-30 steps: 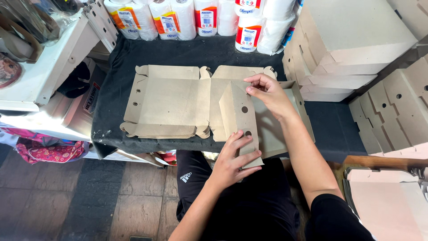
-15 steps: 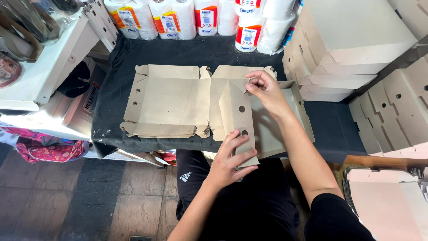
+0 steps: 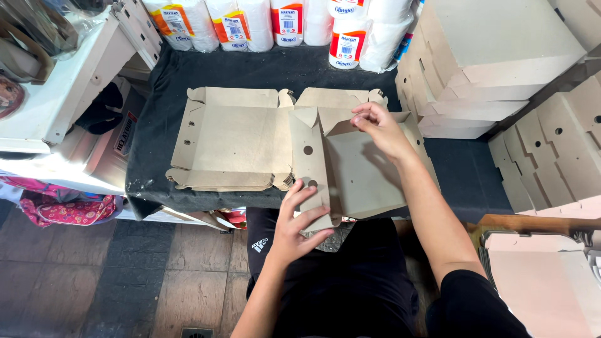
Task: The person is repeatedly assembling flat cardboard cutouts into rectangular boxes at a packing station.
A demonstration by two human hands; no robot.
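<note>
The flat cardboard box blank [image 3: 369,169] lies on the dark counter [image 3: 156,156], just right of the stack of unfolded blanks [image 3: 235,141]. The left hand [image 3: 297,225] pinches the raised side panel's near end; the right hand [image 3: 379,125] grips the far corner flap. Risk: uneven pull likely creases the panel off its score or tears the flap.

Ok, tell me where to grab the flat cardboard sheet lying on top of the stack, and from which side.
Probably best to take the flat cardboard sheet by its near long edge, coming from the table's front. That edge overhangs the black cloth slightly, so fingers can slip under it. The far edge sits close to the paper rolls, and the right side abuts the half-folded box under both hands.
</note>
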